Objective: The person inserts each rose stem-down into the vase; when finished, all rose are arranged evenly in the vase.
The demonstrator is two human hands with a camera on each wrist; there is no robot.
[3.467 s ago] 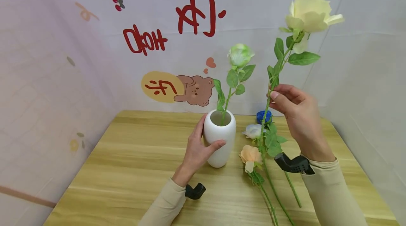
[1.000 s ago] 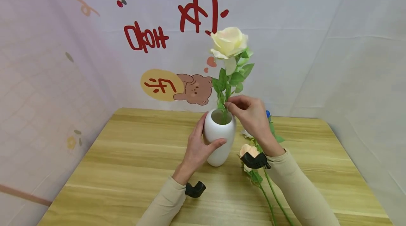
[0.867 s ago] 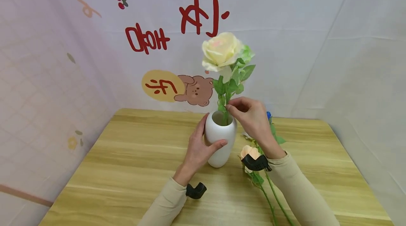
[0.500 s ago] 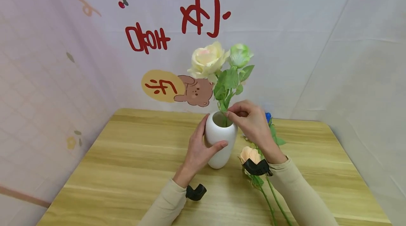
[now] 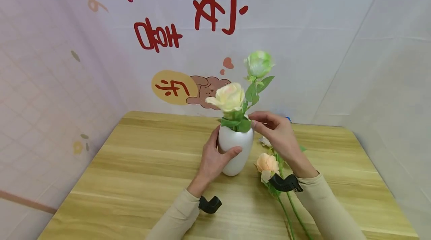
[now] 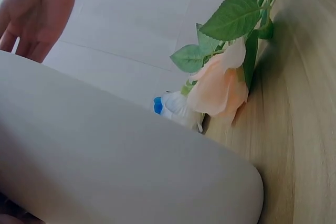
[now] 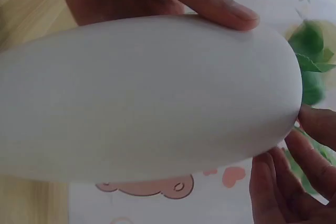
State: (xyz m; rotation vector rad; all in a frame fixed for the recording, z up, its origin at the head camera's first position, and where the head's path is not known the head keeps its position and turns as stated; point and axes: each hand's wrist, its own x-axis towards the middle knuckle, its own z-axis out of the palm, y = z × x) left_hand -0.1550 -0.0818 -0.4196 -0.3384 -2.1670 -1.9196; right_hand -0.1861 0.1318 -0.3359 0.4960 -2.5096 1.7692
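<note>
My left hand (image 5: 213, 157) grips the white vase (image 5: 235, 150) round its side, thumb across the front. The vase stands on the table, tipped slightly. Low in its mouth sits a cream-yellow rose (image 5: 229, 98), leaves (image 5: 235, 123) spread over the rim. A green-white rose (image 5: 259, 64) rises taller behind it, its lower stem hidden. My right hand (image 5: 279, 135) is at the rim's right side, fingertips at the edge; in the right wrist view its thumb (image 7: 317, 124) and fingers (image 7: 268, 187) stand apart with no stem between them.
Right of the vase lie a peach rose (image 5: 267, 163), a whitish flower (image 5: 265, 141) and a blue flower (image 5: 288, 119), partly behind the right arm. Their stems (image 5: 286, 210) run toward the table's front edge. A printed cloth wall (image 5: 303, 64) stands behind the wooden table (image 5: 141, 165).
The cream-yellow rose, held up at the right earlier, has moved over the vase and sunk into it. My right hand has let go of its stem. The left hand keeps its grip.
</note>
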